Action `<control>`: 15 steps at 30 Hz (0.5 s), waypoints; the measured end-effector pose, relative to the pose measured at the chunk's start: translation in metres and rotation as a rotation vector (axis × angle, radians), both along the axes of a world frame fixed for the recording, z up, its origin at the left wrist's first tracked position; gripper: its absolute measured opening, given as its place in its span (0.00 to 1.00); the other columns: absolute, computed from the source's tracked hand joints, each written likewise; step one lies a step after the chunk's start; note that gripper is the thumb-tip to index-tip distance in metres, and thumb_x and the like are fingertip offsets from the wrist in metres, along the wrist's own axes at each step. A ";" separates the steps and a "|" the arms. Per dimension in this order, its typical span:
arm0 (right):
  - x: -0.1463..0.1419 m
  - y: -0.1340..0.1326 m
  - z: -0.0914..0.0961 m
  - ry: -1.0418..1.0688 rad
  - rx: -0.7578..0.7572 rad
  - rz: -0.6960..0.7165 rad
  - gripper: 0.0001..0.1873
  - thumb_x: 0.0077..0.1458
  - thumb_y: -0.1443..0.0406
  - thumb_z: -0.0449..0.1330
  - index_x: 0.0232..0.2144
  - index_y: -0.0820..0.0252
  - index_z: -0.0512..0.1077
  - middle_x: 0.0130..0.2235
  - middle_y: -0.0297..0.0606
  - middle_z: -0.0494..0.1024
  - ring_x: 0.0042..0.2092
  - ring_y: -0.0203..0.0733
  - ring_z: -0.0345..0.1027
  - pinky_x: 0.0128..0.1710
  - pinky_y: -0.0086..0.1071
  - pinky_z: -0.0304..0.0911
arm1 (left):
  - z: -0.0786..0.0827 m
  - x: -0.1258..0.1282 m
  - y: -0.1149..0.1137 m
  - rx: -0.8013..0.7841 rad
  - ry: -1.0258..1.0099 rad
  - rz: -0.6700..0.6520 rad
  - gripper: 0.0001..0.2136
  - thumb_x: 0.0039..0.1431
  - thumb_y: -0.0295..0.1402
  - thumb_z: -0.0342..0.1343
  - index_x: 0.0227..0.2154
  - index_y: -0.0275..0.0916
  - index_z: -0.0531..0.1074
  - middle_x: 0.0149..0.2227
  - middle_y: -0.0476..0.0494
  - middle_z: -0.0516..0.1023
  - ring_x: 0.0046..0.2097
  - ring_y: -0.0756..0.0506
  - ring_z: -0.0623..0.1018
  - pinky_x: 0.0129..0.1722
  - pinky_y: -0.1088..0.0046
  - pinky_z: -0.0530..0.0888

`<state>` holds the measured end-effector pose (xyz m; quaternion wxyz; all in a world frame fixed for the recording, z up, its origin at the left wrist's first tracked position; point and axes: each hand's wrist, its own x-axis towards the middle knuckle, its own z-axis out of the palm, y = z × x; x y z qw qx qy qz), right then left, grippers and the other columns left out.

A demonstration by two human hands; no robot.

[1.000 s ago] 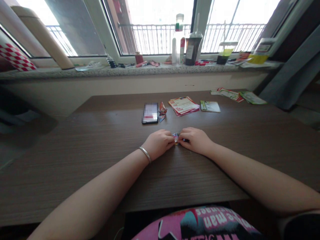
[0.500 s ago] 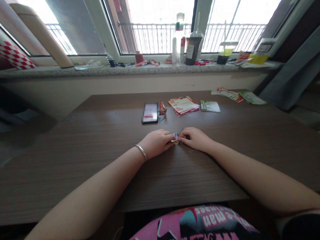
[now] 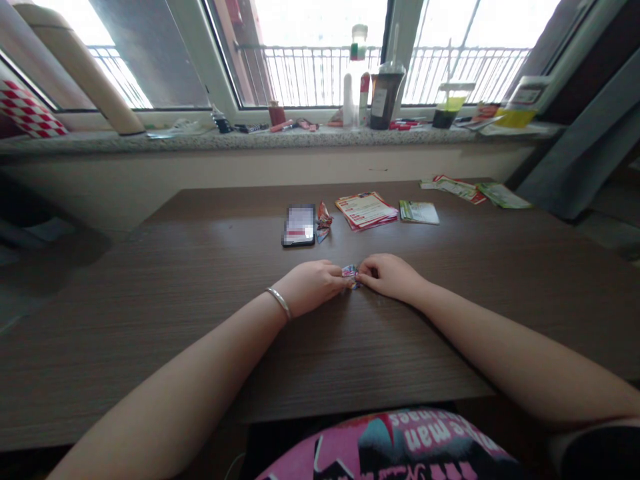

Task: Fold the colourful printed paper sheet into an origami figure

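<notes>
A small, crumpled, multicoloured piece of paper or wrapper point(image 3: 349, 271) lies between my hands near the middle of the table. My left hand point(image 3: 315, 285), with a silver bangle on its wrist, holds the piece's left side with closed fingers. On the other side, my right hand point(image 3: 390, 274) pinches its right edge between thumb and fingertips. Both hands rest on the brown wooden table point(image 3: 200, 267), and the fingers cover part of the piece. Just beyond my left hand are a phone point(image 3: 299, 225) and a crumpled orange-red wrapper point(image 3: 324, 220).
Farther back lie a stack of red-edged cards point(image 3: 367, 210), a smaller green-and-white stack point(image 3: 419, 213) and several loose cards point(image 3: 503, 195). Behind the table, a granite windowsill point(image 3: 190, 141) carries a dark drink cup point(image 3: 384, 100), bottles and small items.
My left fingers have shifted slightly on the small paper piece, and more of its printed upper part shows. My right hand keeps its pinch in nearly the same place.
</notes>
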<state>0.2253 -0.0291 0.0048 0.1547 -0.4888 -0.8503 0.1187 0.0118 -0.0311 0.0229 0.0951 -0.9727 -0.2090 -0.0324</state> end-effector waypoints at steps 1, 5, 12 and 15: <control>0.000 0.000 0.000 -0.005 0.005 -0.003 0.11 0.54 0.60 0.57 0.25 0.59 0.73 0.27 0.35 0.75 0.29 0.36 0.63 0.27 0.28 0.50 | 0.000 0.000 0.000 0.002 -0.001 0.005 0.11 0.64 0.29 0.48 0.44 0.39 0.73 0.34 0.44 0.76 0.35 0.48 0.75 0.39 0.72 0.70; 0.001 0.000 -0.002 -0.007 0.004 -0.027 0.12 0.54 0.58 0.57 0.23 0.58 0.71 0.26 0.35 0.75 0.28 0.36 0.64 0.27 0.29 0.50 | 0.001 0.001 -0.001 -0.007 0.008 0.028 0.11 0.64 0.29 0.47 0.44 0.39 0.73 0.35 0.43 0.76 0.36 0.48 0.75 0.39 0.72 0.70; 0.000 0.000 0.001 -0.059 0.006 -0.078 0.13 0.53 0.56 0.58 0.23 0.57 0.72 0.27 0.34 0.76 0.28 0.37 0.64 0.28 0.29 0.47 | 0.000 0.002 -0.003 0.003 -0.013 0.066 0.11 0.64 0.31 0.48 0.44 0.41 0.73 0.34 0.45 0.76 0.34 0.48 0.74 0.37 0.72 0.70; -0.002 -0.001 0.005 -0.092 0.008 -0.102 0.14 0.53 0.55 0.57 0.23 0.57 0.72 0.27 0.34 0.77 0.29 0.37 0.65 0.28 0.29 0.46 | 0.000 0.003 -0.004 0.007 -0.027 0.083 0.11 0.64 0.32 0.47 0.43 0.41 0.73 0.33 0.45 0.75 0.34 0.48 0.74 0.36 0.72 0.69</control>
